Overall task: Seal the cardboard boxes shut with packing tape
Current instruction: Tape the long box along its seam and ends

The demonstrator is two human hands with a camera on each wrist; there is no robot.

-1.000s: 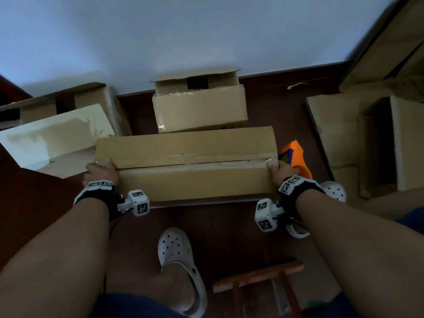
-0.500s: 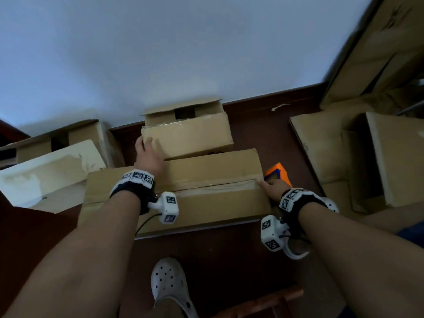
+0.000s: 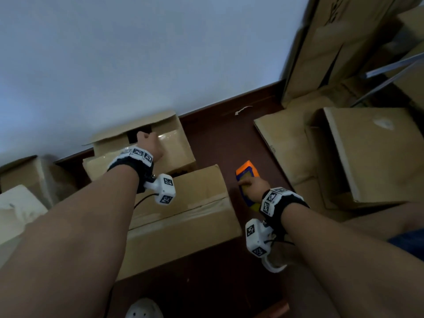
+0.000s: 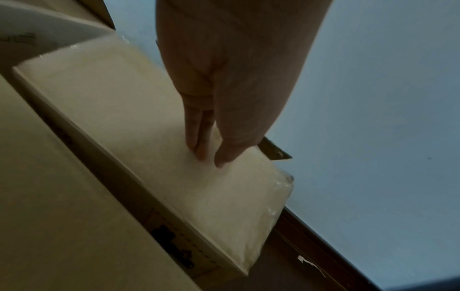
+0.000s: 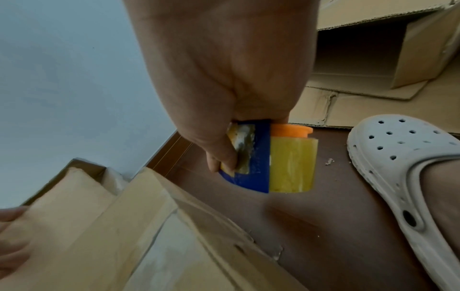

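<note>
Bare forearms, black wristbands point(image 3: 128, 166) with white marker cubes point(image 3: 164, 188), seemingly white clogs point(image 5: 398, 157).

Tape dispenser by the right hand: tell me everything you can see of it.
The tape dispenser has a blue plastic body, an orange hub and a roll of yellowish clear tape mounted on it. It sits low over the dark wooden floor, just right of the long taped box; whether it touches the floor is unclear. The right hand grips its blue body, thumb pressed on a smudged, worn patch. The roll points toward the white clog.
</note>
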